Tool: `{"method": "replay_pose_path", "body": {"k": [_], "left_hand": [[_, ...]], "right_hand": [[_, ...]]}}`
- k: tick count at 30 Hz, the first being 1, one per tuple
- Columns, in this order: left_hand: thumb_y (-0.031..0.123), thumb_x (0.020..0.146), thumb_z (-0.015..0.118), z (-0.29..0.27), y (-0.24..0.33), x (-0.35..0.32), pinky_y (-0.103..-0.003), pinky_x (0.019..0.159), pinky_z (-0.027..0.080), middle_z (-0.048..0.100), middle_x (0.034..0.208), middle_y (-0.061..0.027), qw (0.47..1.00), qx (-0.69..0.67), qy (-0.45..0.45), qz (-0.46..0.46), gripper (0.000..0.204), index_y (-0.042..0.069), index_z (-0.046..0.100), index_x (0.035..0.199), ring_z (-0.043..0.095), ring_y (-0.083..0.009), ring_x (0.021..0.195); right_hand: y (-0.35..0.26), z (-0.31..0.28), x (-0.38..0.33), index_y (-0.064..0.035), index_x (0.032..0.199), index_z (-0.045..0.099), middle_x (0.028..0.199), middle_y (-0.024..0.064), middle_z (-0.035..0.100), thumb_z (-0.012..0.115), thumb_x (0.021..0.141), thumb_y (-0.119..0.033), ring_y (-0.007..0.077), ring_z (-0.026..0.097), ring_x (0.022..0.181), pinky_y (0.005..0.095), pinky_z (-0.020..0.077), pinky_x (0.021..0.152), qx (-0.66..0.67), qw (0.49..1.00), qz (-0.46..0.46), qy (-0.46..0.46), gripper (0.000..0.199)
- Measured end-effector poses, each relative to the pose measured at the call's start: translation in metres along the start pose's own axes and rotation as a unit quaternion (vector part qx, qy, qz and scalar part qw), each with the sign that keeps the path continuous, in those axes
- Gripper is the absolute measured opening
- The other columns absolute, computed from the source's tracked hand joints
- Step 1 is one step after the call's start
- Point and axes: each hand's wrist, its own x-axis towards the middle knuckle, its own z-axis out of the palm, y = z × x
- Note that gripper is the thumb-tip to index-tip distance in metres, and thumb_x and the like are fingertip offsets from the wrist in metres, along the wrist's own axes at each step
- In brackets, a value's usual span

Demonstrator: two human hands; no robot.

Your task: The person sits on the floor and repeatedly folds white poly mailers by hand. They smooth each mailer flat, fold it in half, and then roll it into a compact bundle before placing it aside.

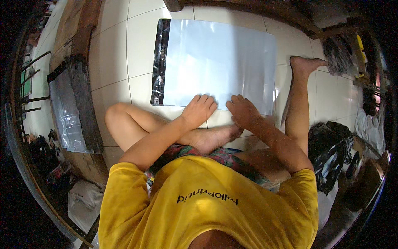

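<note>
A large pale plastic mailing bag (215, 62) lies flat on the tiled floor in front of me, with a black strip (159, 62) along its left side. My left hand (200, 110) is at the middle of its near edge, fingers curled and closed on the plastic. A short way to the right, my right hand (243, 111) is closed in the same way on that edge. The thumbs and what lies under the fingertips are mostly hidden.
Several more grey plastic bags (68, 112) lie on a wooden board (76, 37) at the left. My bent left leg and outstretched right leg (297, 108) flank the bag. A black plastic bag (331, 145) sits at the right; wooden beams (269, 8) cross the far side.
</note>
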Motion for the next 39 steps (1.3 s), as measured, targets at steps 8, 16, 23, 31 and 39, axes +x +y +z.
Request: {"method": "replay_pose_path", "body": {"k": [8,16,23,31,39], "left_hand": [[0.014,0.082,0.058,0.005,-0.002,0.011,-0.039,0.082,0.054,0.060,0.100,-0.0093,1.000,-0.007,-0.014,-0.008,0.019,0.007,0.063,0.099,0.061,-0.0250,0.096],[0.011,0.080,0.060,-0.012,-0.022,-0.020,-0.038,0.080,0.056,0.061,0.101,-0.0100,0.996,0.032,0.011,-0.082,0.022,0.003,0.062,0.100,0.062,-0.0261,0.096],[0.009,0.080,0.060,-0.014,-0.043,-0.017,-0.042,0.076,0.057,0.063,0.095,-0.0127,0.997,-0.009,0.003,-0.079,0.017,0.002,0.061,0.096,0.064,-0.0293,0.092],[0.013,0.080,0.066,-0.021,-0.055,-0.013,-0.045,0.083,0.055,0.063,0.098,-0.0139,0.995,-0.056,-0.024,-0.083,0.022,0.004,0.061,0.099,0.064,-0.0316,0.096],[0.010,0.081,0.062,-0.033,-0.108,-0.066,-0.040,0.093,0.046,0.060,0.107,-0.0099,0.996,0.038,0.049,-0.060,0.023,0.007,0.059,0.103,0.057,-0.0277,0.105]], "right_hand": [[-0.013,0.041,0.003,-0.0065,0.097,0.056,0.093,0.0083,0.056,0.064,0.080,-0.015,0.0231,0.058,0.092,0.0351,0.0524,0.078,-0.193,0.979,0.024,0.063,0.020],[-0.006,0.040,0.001,-0.0062,0.101,0.056,0.094,0.0080,0.057,0.063,0.081,-0.015,0.0229,0.057,0.090,0.0382,0.0473,0.082,-0.235,0.965,0.002,0.120,0.023],[-0.002,0.021,-0.011,-0.0072,0.109,0.058,0.101,0.0133,0.061,0.061,0.085,-0.017,0.0303,0.060,0.099,0.0438,0.0491,0.083,-0.116,0.987,0.067,0.084,0.026],[0.068,0.049,-0.073,-0.0067,0.118,0.061,0.112,0.0164,0.064,0.062,0.085,-0.011,0.0350,0.061,0.104,0.0460,0.0540,0.086,-0.098,0.970,0.164,0.147,0.034],[0.088,0.038,-0.079,-0.0055,0.109,0.065,0.107,0.0151,0.067,0.059,0.084,-0.006,0.0339,0.063,0.100,0.0443,0.0555,0.086,-0.038,0.977,0.127,0.169,0.025]]}}
